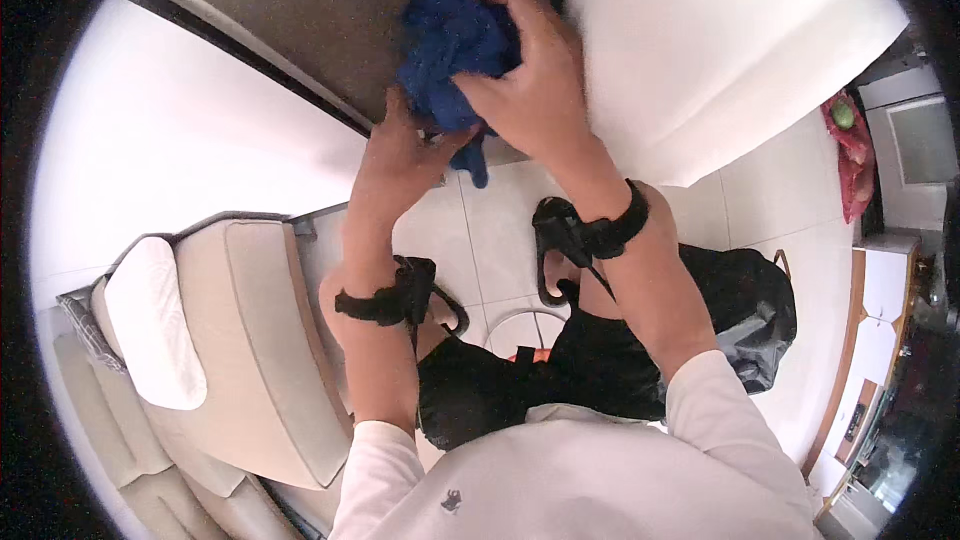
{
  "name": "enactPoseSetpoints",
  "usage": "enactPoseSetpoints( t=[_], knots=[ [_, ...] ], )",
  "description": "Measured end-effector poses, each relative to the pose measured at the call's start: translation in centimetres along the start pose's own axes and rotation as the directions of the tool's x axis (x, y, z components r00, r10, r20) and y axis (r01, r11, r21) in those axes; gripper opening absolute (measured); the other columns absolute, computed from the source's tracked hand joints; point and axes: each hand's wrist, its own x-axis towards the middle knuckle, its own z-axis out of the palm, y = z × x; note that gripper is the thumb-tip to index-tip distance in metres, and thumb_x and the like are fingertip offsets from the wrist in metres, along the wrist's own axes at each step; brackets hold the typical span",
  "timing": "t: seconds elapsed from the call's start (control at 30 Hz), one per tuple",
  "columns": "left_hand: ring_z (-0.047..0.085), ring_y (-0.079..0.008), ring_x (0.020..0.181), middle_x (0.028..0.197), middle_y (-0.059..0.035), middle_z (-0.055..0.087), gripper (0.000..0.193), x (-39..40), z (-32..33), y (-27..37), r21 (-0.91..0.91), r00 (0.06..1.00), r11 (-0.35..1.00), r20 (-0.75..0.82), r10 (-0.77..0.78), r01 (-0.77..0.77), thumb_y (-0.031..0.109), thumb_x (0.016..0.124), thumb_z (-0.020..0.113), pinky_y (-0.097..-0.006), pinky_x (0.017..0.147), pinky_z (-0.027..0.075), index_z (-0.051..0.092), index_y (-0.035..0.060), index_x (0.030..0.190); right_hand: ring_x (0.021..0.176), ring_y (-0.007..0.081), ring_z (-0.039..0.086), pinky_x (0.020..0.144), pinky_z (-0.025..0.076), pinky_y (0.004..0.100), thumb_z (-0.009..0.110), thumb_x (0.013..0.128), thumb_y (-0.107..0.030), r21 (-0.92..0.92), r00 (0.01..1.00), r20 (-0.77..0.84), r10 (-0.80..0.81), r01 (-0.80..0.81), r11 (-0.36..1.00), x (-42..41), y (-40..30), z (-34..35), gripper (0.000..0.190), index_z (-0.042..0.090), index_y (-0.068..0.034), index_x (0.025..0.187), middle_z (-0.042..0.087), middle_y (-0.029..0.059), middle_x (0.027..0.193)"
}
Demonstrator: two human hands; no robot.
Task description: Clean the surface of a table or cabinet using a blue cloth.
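A bunched dark blue cloth (450, 52) is held up before me, against a brown surface. My right hand (529, 82) grips it from the right, with the thumb and fingers spread over the folds. From below and to the left, my left hand (405, 142) holds its lower edge, the fingers partly hidden by the fabric. A short end of the cloth hangs under the left thumb. Black straps with small devices are on both wrists.
White panels stand left (225, 112) and right (720, 45) of the brown surface (300, 30). Lower left is a beige sofa (255, 345) with a white cushion (154, 322). A black plastic bag (750, 315) rests on the tiled floor (480, 240). White drawers (881, 307) line the right.
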Motion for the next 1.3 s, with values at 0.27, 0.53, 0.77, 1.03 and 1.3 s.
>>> enactPoseSetpoints(
  t=[0.27,0.53,0.77,1.03,1.3],
  knots=[
    [0.055,-0.0436,0.084,0.084,-0.0233,0.060,0.028,0.3,5.3,-1.7,0.323,0.948,0.900,-0.018,0.316,-0.294,0.008,0.074,0.051,-0.0498,0.080,0.042,0.052,-0.0047,0.100,0.086,0.0356,0.058,0.076,0.047,0.0380,0.067,0.058,-0.010,-0.246,0.941,0.320,0.109,-0.028,0.969,-0.8,0.2,0.9,0.045,0.054,-0.005,0.101,0.060,0.0163,0.092],
    [0.060,-0.0388,0.059,0.068,-0.0250,0.060,0.020,-0.3,-0.4,3.5,-0.225,0.923,0.973,-0.382,-0.046,-0.045,0.004,0.075,0.048,-0.0395,0.059,0.049,0.050,-0.0084,0.091,0.095,0.0339,0.055,0.084,0.043,0.0374,0.065,0.061,-0.008,-0.152,0.999,-0.001,-0.049,0.048,0.987,0.4,0.7,-1.6,0.048,0.051,-0.002,0.106,0.057,0.0173,0.098],
    [0.064,-0.0314,0.061,0.062,-0.0200,0.060,0.018,-0.5,-1.5,-0.5,0.109,0.982,0.992,-0.180,-0.048,0.069,0.008,0.080,0.048,-0.0360,0.057,0.049,0.053,-0.0081,0.087,0.090,0.0376,0.058,0.081,0.047,0.0415,0.062,0.071,-0.021,-0.509,0.680,0.608,0.411,-0.064,0.858,-1.4,1.7,-0.7,0.048,0.052,-0.006,0.116,0.061,0.0195,0.100],
    [0.060,-0.0154,0.062,0.068,-0.0119,0.059,0.028,-0.8,-2.2,3.1,-0.322,0.799,0.943,-0.586,-0.130,-0.082,0.011,0.084,0.050,-0.0269,0.057,0.047,0.052,-0.0074,0.105,0.086,0.0335,0.061,0.076,0.048,0.0376,0.070,0.067,-0.019,-0.331,0.896,0.356,0.266,-0.146,0.932,-0.1,0.8,-1.7,0.047,0.057,-0.002,0.108,0.062,0.0212,0.093],
    [0.054,-0.0154,0.084,0.093,-0.0159,0.057,0.033,-1.3,-1.3,4.3,-0.217,0.865,0.972,-0.500,-0.030,-0.091,0.010,0.085,0.050,-0.0281,0.071,0.045,0.045,-0.0038,0.115,0.078,0.0325,0.063,0.070,0.049,0.0353,0.069,0.066,-0.014,-0.399,0.823,0.462,0.329,-0.139,0.906,-0.6,1.8,-1.7,0.045,0.058,0.001,0.107,0.063,0.0213,0.081]
  ],
)
